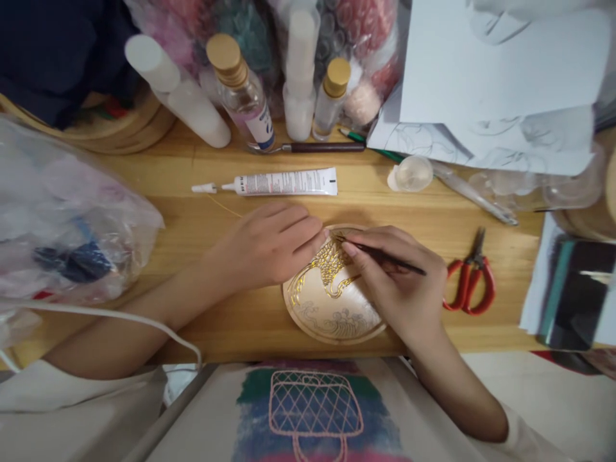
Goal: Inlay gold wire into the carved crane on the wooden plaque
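A round wooden disc (332, 317) with a pencilled wave pattern and a gold wire bird outline lies at the table's front edge. My left hand (269, 247) rests on its upper left rim, fingers pressed together at the gold wire. My right hand (399, 282) lies over the disc's right side and pinches a thin dark tool (385, 256) whose tip touches the gold outline.
A white glue tube (282, 183) lies behind the hands. Bottles (240, 90) and bags of coloured material stand at the back. Red-handled scissors (469, 279) lie to the right, papers (495, 83) behind them. A plastic bag (62, 218) fills the left.
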### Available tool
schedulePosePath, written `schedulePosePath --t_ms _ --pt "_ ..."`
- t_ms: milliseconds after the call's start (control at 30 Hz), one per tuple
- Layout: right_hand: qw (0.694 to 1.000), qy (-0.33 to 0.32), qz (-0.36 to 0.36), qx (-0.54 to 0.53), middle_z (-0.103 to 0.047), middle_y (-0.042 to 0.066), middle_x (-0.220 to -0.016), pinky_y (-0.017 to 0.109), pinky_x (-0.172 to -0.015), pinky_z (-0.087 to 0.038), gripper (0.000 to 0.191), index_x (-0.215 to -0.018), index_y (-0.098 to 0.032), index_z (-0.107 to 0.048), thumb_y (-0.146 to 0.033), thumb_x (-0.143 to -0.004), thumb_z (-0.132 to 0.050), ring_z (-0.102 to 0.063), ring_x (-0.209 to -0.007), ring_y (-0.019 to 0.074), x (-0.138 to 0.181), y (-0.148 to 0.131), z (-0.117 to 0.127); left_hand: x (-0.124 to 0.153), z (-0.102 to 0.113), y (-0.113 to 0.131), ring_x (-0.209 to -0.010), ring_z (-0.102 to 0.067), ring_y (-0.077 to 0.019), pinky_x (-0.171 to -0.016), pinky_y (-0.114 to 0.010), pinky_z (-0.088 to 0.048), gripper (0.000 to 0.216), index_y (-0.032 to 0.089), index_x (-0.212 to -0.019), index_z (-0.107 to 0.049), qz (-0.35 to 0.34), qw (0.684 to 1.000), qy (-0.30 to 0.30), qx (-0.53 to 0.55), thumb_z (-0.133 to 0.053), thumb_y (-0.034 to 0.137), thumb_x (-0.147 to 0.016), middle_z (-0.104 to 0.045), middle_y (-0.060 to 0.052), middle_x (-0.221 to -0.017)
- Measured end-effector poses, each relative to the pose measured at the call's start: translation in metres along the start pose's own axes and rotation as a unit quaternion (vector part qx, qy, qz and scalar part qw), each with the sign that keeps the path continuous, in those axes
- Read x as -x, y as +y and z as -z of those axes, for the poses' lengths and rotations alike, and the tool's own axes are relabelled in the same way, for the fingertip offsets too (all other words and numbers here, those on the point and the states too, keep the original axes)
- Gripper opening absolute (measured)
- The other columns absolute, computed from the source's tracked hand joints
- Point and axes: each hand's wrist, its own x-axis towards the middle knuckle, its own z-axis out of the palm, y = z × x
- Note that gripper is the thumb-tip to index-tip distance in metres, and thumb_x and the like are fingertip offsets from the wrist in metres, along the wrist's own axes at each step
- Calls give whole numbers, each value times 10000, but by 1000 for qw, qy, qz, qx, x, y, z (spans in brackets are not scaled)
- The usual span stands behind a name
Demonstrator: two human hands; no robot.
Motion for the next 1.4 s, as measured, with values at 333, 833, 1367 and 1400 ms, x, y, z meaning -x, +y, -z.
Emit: schedulePosePath --t_ms 333,833,1367,1400 --pt "1000 6 -6 3 -794 0 -955 257 -793 -606 143 -909 -229 -766 -121 -829 -718 -741 -870 142 2 0 -2 2 -1 0 -750 -582 -146 -688 -283 -456 223 151 -772 -599 -3 1000 -12 -7 -514 134 -978 -643 -6 -751" --pt "1000 14 -7 12 -791 6 -940 298 -790 -609 136 -921 -245 -768 -154 -831 -722 -740 -869 165 4 1 -2 0 1 -1 -745 -601 -127 -699 -264 -474 304 160 -818 -592 37 996 -65 46 -376 168 -1033 -645 14 -758" --pt "1000 14 -2 10 -790 -2 -942 295 -783 -612 156 -918 -255 -764 -137 -824 -723 -738 -859 162 4 3 -3 -1 4 -1 -742 -603 -149 -691 -289 -451 283 159 -807 -638 14 998 -50 25 -438 138 -1007 -678 -9 -770" --pt "1000 15 3 8 -791 -5 -941 286 -782 -610 160 -916 -252 -762 -129 -820 -725 -738 -856 155 4 3 -3 -2 4 -1 -746 -602 -145 -695 -285 -449 297 153 -818 -639 15 997 -63 30 -417 141 -1015 -681 -11 -778"
